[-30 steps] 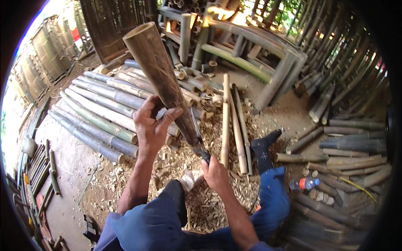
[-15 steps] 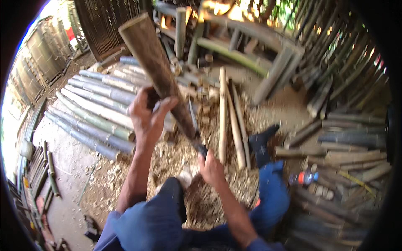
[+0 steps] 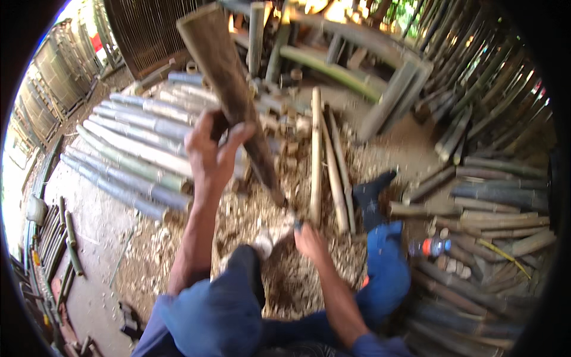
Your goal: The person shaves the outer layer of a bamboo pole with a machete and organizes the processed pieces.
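Note:
My left hand (image 3: 211,149) is closed around a thick brown length of bamboo (image 3: 221,68), held up at a slant. Its wide end points up and away to the left; the other end narrows to a tip low in the middle. Just below and to the right of that tip, my right hand (image 3: 311,244) grips a knife by its dark handle (image 3: 298,225). The blade is smeared by motion and barely shows. Beneath both hands, pale wood chips (image 3: 297,285) cover the ground between my legs.
Bluish bamboo poles (image 3: 137,125) lie side by side at the left. Three slim poles (image 3: 316,154) lie ahead of my right foot. A bamboo bench frame (image 3: 392,101) stands at the back. Split bamboo (image 3: 499,196) is stacked at the right, near a bottle (image 3: 429,247).
The knife in my right hand has moved down and right, away from the bamboo's narrow end. My left hand still holds the bamboo, now slightly higher in view.

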`<action>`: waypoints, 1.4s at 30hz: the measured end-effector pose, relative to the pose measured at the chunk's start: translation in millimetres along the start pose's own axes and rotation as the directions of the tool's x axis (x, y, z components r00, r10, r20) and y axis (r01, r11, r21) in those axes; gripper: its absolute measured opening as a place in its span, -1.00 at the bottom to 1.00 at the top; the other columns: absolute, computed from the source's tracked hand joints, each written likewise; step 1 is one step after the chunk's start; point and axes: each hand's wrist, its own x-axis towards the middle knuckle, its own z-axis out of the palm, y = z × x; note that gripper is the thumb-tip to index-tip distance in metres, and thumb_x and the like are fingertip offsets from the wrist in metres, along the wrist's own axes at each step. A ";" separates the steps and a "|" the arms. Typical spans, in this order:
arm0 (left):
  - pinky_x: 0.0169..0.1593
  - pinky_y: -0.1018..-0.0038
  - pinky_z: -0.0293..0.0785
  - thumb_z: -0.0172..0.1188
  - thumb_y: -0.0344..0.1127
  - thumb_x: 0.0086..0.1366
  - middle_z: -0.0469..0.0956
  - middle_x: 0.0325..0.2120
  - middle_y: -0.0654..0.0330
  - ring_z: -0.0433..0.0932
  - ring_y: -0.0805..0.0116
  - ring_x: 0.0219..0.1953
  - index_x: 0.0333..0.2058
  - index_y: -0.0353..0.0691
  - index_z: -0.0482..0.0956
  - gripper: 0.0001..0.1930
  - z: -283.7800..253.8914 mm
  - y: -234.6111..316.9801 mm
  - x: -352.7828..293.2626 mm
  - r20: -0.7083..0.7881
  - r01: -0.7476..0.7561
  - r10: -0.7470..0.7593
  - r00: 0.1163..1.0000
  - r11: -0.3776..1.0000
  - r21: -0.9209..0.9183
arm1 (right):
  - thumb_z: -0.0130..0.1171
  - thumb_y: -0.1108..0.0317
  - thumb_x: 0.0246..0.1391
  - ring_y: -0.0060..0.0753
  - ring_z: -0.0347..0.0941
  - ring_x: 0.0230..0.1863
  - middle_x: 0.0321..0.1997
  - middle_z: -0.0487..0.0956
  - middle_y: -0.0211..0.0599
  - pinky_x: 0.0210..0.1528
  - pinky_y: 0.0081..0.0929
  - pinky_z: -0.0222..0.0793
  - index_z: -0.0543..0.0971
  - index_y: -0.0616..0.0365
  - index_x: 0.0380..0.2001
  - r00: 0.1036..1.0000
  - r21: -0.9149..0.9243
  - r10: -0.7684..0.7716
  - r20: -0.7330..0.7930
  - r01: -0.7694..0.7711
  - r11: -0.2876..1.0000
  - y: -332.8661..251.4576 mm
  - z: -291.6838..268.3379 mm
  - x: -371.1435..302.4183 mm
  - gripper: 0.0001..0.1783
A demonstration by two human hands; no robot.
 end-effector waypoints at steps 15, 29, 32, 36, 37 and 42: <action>-0.06 0.50 0.61 0.56 -0.36 0.20 0.77 -0.27 0.16 0.70 0.47 -0.20 -0.08 -0.39 0.68 -0.63 23.7 7.0 -6.7 -0.034 -0.039 0.031 0.999 0.960 -0.276 | 0.01 0.15 0.47 0.03 0.62 -0.55 -0.48 0.62 0.06 -0.51 -0.09 0.53 0.41 0.33 -0.06 0.946 0.023 -0.175 -0.274 0.189 0.982 -66.2 -56.9 -33.9 -0.63; -0.05 0.44 0.63 0.51 -0.40 0.22 0.77 -0.25 0.11 0.70 0.42 -0.20 -0.05 -0.41 0.67 -0.64 19.1 1.5 -9.9 -0.030 -0.074 0.069 0.997 0.977 -0.198 | -0.08 0.16 0.50 -0.36 0.54 -0.58 -0.51 0.58 -0.15 -0.55 -0.37 0.51 0.39 0.31 -0.01 0.806 0.429 -0.214 -0.551 0.495 0.756 -75.3 -73.0 -28.1 -0.64; -0.05 0.40 0.63 0.49 -0.42 0.21 0.77 -0.25 0.05 0.72 0.37 -0.20 -0.03 -0.43 0.66 -0.62 4.0 7.7 -21.7 0.052 -0.189 0.186 0.981 0.981 0.049 | -0.06 0.03 0.49 0.24 0.65 -0.40 -0.40 0.64 0.22 -0.34 0.13 0.53 0.47 0.32 -0.07 0.946 0.078 -0.148 -0.288 0.178 0.981 -73.5 -38.2 -39.7 -0.53; -0.03 0.42 0.62 0.49 -0.39 0.23 0.77 -0.25 0.08 0.72 0.38 -0.18 -0.01 -0.43 0.66 -0.61 8.9 4.3 -12.5 0.010 -0.090 0.092 0.996 0.989 -0.116 | 0.01 -0.04 0.48 -0.25 0.56 -0.55 -0.56 0.56 -0.17 -0.51 -0.21 0.42 0.51 0.25 -0.15 0.954 0.227 -0.155 -0.256 0.216 0.950 -88.1 -97.8 -34.3 -0.52; -0.03 0.43 0.62 0.50 -0.38 0.24 0.77 -0.25 0.09 0.72 0.38 -0.18 -0.01 -0.44 0.66 -0.61 2.2 1.6 -12.5 0.006 -0.077 0.078 0.997 0.989 -0.123 | -0.01 0.02 0.52 -0.50 0.50 -0.59 -0.55 0.55 -0.33 -0.61 -0.39 0.34 0.48 0.26 -0.15 0.983 0.394 -0.050 -0.177 0.117 0.912 -125.3 -126.8 -56.3 -0.56; -0.03 0.45 0.61 0.53 -0.33 0.24 0.76 -0.23 0.10 0.71 0.41 -0.17 -0.01 -0.44 0.66 -0.58 7.4 -5.0 -12.6 0.008 -0.106 0.109 0.994 0.981 -0.163 | 0.01 0.18 0.49 -0.52 0.45 -0.61 -0.55 0.53 -0.32 -0.60 -0.51 0.37 0.37 0.36 -0.01 0.600 0.380 -0.288 -0.746 0.739 0.556 -145.1 -148.5 -86.5 -0.63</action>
